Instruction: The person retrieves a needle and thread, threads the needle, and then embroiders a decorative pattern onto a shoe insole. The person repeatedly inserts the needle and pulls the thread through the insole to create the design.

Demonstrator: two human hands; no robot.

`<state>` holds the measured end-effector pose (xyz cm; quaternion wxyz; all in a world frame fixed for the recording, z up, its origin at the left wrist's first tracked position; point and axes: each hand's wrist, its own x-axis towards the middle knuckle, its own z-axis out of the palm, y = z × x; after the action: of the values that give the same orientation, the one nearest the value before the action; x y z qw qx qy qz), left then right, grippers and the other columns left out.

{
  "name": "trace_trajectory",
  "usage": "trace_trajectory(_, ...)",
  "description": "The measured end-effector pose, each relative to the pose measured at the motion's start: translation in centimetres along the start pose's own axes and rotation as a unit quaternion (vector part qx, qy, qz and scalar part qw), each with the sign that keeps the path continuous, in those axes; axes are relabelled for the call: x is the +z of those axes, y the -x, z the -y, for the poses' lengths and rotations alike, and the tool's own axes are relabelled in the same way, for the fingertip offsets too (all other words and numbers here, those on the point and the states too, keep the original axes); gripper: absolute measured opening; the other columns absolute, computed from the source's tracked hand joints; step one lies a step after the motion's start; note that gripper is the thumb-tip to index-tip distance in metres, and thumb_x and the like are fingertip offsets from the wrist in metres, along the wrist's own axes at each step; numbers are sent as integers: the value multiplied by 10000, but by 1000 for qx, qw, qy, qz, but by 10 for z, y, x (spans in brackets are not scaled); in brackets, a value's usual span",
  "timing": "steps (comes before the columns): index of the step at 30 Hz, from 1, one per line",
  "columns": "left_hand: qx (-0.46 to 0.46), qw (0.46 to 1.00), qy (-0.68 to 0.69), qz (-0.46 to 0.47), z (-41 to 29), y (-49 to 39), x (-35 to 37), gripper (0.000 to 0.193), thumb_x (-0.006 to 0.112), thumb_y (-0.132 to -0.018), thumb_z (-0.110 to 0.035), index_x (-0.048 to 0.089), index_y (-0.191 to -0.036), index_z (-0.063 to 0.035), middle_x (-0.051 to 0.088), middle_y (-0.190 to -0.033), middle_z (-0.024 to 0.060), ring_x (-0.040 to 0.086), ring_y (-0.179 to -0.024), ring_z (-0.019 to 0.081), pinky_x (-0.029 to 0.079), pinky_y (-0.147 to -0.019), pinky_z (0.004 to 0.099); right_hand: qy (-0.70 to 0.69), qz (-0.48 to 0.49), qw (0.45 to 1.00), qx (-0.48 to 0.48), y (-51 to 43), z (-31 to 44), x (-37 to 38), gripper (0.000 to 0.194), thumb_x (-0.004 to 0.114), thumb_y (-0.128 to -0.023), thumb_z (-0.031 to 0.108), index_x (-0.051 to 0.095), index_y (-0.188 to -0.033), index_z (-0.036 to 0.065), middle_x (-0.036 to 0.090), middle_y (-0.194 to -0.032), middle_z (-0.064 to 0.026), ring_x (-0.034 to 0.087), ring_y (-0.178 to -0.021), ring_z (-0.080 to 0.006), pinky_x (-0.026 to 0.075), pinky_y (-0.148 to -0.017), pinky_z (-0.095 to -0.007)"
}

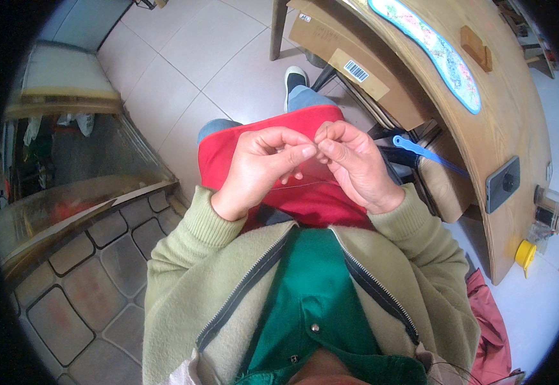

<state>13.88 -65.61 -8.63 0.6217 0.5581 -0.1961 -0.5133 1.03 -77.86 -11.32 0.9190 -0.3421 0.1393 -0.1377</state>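
Both my hands are raised over my lap with their fingertips meeting. My left hand (269, 166) pinches thumb against forefinger at the meeting point. My right hand (351, 161) does the same from the other side, its fingers curled. Whatever sits between the fingertips is too small to tell. A thin pale thread (298, 186) runs across the red cloth (265, 126) below my hands. The cloth lies spread over my thighs, above blue jeans.
At the right stands a wooden table (505, 125) bearing a patterned long pad (435, 48), a wooden block (475, 48) and a phone (502, 185). A cardboard box (399, 103) and a blue plastic strap (421, 150) are beside it. A glass-fronted cabinet (96, 154) stands left.
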Motion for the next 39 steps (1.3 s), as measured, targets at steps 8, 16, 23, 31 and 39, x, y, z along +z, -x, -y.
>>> trace_trajectory(8, 30, 999, -35, 9, -2, 3, -3, 104, 664, -854, -79, 669, -922, 0, 644, -774, 12, 553, -636, 39, 458, -558, 176, -12, 2, 1000, 17, 1, 2, 6, 105, 589, -901, 57, 597, -996, 14, 597, -904, -22, 497, -762, -61, 424, -699, -193)
trace_trajectory(16, 68, 995, -77, 7, 0, 5, -4, 102, 661, -852, -69, 685, -913, 10, 661, -797, 28, 569, -688, 50, 464, -606, 178, 28, 3, 1000, -8, 1, 1, 6, 92, 588, -904, 64, 594, -979, 12, 596, -903, -23, 496, -757, -57, 424, -698, -194)
trace_trajectory(23, 67, 994, -87, 16, -1, 6, -7, 118, 653, -863, -95, 688, -917, 4, 663, -792, 22, 571, -682, 54, 462, -593, 190, 46, 13, 999, -25, 1, 4, 9, 83, 587, -904, 64, 599, -966, 10, 594, -908, -21, 512, -777, -60, 433, -722, -196)
trace_trajectory(31, -50, 998, -16, 26, -2, 3, -11, 96, 664, -848, -88, 682, -880, 0, 630, -734, 27, 516, -572, 71, 421, -508, 219, 147, 15, 989, -31, 0, 6, 10, 41, 585, -885, 35, 571, -923, 37, 509, -924, -33, 470, -773, -84, 398, -717, -202)
trace_trajectory(39, 29, 997, -68, -2, -3, 7, -6, 67, 671, -841, -75, 674, -867, -13, 580, -702, -11, 493, -591, 45, 386, -524, 195, 133, 9, 991, -20, 0, 5, 12, 55, 577, -884, 12, 573, -932, 39, 515, -933, -34, 478, -782, -80, 408, -717, -201)
